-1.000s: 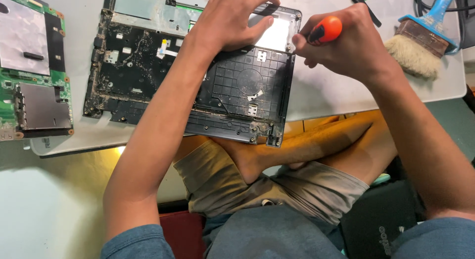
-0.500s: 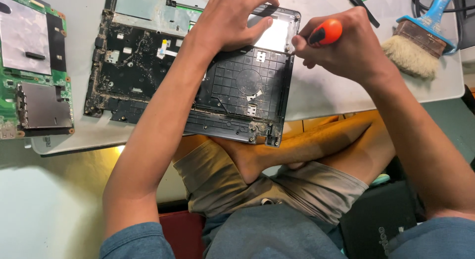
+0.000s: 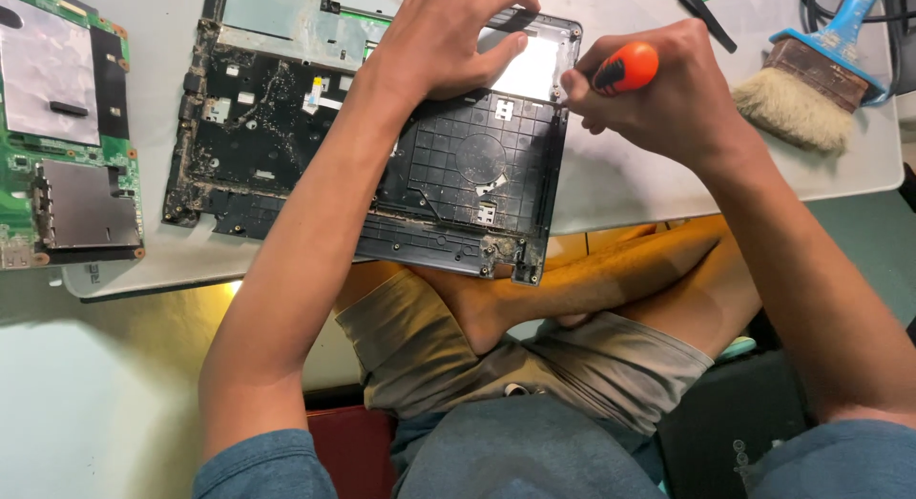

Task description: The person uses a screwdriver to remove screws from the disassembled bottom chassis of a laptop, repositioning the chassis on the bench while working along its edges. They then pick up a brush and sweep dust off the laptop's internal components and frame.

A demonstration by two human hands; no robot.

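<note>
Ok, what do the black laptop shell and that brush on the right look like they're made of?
The laptop shell looks like matte black moulded plastic: it has ribbed grids and screw posts, with dust along its edges. The brush seems to have pale, soft bristles, natural or synthetic I can't tell, a dark band and a glossy blue handle, probably plastic.

Your single head-worn camera looks steeply down from above the black plastic laptop base shell (image 3: pixel 382 165), close in; beyond it the white tabletop (image 3: pixel 620 179) fills the top, your crossed legs below it.
</note>
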